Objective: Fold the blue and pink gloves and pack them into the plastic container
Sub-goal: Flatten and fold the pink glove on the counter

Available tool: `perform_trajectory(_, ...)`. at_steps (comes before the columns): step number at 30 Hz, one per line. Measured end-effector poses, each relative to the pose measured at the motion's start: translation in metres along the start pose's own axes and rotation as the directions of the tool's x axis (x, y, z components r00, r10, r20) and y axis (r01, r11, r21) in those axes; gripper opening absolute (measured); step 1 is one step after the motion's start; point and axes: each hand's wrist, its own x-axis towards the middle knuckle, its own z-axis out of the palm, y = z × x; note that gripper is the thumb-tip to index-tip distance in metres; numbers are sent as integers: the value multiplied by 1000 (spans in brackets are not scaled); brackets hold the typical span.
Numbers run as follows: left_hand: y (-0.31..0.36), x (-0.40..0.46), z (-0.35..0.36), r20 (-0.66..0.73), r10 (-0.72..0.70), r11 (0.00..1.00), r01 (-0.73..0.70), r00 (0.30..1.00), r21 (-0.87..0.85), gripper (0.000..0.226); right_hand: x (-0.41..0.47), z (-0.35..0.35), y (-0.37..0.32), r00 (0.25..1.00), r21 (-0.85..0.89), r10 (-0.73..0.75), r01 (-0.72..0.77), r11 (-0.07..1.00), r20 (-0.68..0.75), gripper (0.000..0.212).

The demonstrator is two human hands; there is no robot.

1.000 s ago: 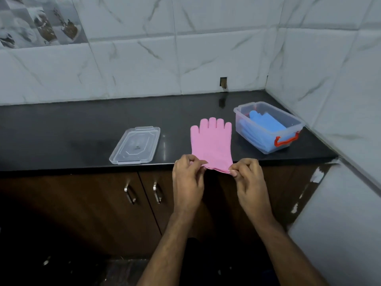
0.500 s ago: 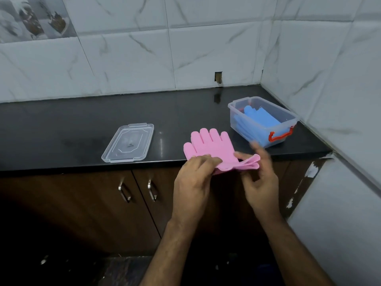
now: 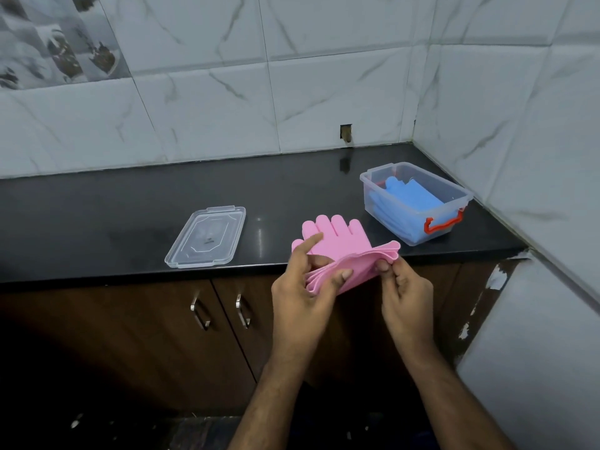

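Note:
The pink gloves point(image 3: 337, 241) lie at the front edge of the black counter point(image 3: 130, 203), fingers pointing away from me, cuff end lifted and bent back toward the fingers. My left hand point(image 3: 305, 287) grips the left side of the cuff, its index finger stretched over the glove. My right hand point(image 3: 402, 287) pinches the cuff's right corner. A clear plastic container point(image 3: 454, 193) with a red latch stands to the right near the wall corner, and folded blue gloves point(image 3: 409, 196) lie inside it.
The container's clear lid point(image 3: 207, 235) lies flat on the counter to the left of the gloves. Tiled walls close off the back and right. Brown cabinet doors with metal handles point(image 3: 201, 313) sit below the counter edge.
The pink gloves lay flat with both hands pinching the cuff at the counter edge. The cuff has since been lifted and bent over toward the fingers, both hands rising with it.

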Motion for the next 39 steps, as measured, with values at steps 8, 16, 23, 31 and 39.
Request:
perform_trajectory(8, -32, -7, 3, 51, -193, 972, 198, 980, -127, 38, 10, 2, -5, 999, -138, 14, -20, 990, -41, 23)
perform_trajectory(16, -25, 26, 3, -20, -209, 974, 206, 978, -98, 25, 41, 15, -9, 998, -198, -46, 37, 979, -38, 22)
perform_trajectory(23, -35, 59, 2, 2, -317, 946, 316, 948, 69, 39, 83, 29, -2, 984, -451, 29, 55, 891, 176, 31)
perform_trajectory(31, -51, 74, 18, -133, -512, 672, 493, 849, 553, 43, 108, 46, 7, 810, -732, 443, -25, 681, 385, 41)
perform_trajectory(39, -58, 79, 25, -159, -563, 594, 531, 811, 604, 39, 117, 56, 12, 778, -808, 526, -39, 588, 345, 46)
